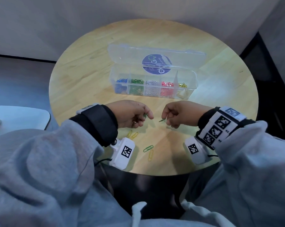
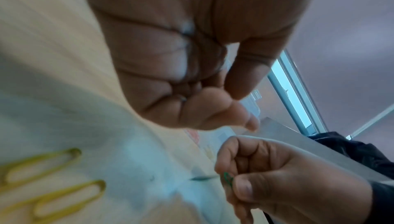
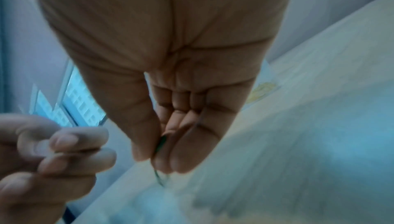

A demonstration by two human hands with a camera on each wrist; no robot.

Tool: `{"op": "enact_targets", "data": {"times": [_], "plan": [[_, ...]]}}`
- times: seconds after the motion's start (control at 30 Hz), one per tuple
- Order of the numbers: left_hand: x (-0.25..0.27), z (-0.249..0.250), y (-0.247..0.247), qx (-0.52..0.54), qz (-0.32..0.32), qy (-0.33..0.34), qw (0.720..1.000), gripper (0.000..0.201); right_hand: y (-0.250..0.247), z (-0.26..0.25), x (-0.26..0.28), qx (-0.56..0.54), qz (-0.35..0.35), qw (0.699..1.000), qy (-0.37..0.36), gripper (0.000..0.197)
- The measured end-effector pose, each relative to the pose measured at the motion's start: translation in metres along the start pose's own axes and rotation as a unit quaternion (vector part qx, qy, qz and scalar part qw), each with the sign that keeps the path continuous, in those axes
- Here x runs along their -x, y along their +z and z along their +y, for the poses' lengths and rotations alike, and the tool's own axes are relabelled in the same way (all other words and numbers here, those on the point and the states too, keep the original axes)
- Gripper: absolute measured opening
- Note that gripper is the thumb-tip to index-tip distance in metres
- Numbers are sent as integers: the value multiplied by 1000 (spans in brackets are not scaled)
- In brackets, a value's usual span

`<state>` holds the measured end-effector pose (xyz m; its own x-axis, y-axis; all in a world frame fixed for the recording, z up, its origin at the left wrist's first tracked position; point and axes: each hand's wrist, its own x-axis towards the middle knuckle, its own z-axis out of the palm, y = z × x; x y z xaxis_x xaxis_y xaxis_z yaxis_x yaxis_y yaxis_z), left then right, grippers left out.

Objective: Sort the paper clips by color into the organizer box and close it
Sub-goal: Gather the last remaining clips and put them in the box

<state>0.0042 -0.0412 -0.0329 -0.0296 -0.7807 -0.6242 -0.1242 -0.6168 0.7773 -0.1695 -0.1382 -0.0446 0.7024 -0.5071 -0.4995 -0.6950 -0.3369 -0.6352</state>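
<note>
Both hands are hovering low over the round wooden surface, close together but apart. The left hand is curling its fingers around a green paper clip; how firmly it is pinching is hard to judge, since the left wrist view is blurred. The right hand is pinching a second green clip between thumb and fingertips, and the right wrist view is showing it as a thin dark-green sliver. The clear organizer box is sitting farther back with its lid lying open behind it, its compartments holding blue, green, white, red and yellow clips from left to right. Loose clips are lying near the front edge: two yellow ones under the left wrist, and a green one just beside a yellow one
</note>
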Motion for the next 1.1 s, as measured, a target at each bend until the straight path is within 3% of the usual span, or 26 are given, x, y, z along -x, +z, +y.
{"op": "enact_targets", "data": {"times": [0.1, 0.17, 0.2, 0.27, 0.33, 0.47, 0.6, 0.8, 0.87, 1.03, 1.1], "plan": [[1, 3, 5, -8, 8, -33, 999, 31, -2, 3, 0, -89, -16, 996, 2, 15], [2, 3, 11, -115, 22, -46, 992, 19, -2, 4, -1, -110, -15, 994, 8, 15], [2, 1, 14, -212, 25, -43, 976, 16, -2, 4, -2, -110, -10, 994, 13, 15], [3, -3, 22, -398, 31, -35, 916, 12, -1, 4, -2, -76, 8, 997, 14, 16], [7, -5, 34, -497, 35, -34, 866, 4, 1, 3, -1, -33, 13, 999, 10, 18], [1, -8, 50, -565, -7, -37, 824, 18, 13, -6, -1, 63, -17, 998, -11, 26], [-1, -9, 56, -605, -5, -44, 795, 27, 20, -12, -7, 153, -21, 988, -20, 33], [-2, -12, 48, -574, 7, -56, 817, 19, 19, -13, -14, 235, 9, 972, -26, 22], [-1, -11, 43, -542, 23, -47, 839, 5, 18, -13, -14, 247, 16, 969, -28, 19], [2, -3, 21, -409, 47, -38, 911, 18, 16, -14, -12, 262, 22, 964, -25, 7], [2, 2, 12, -373, 51, -34, 926, 21, 16, -15, -11, 269, 17, 963, -22, 8]]}}
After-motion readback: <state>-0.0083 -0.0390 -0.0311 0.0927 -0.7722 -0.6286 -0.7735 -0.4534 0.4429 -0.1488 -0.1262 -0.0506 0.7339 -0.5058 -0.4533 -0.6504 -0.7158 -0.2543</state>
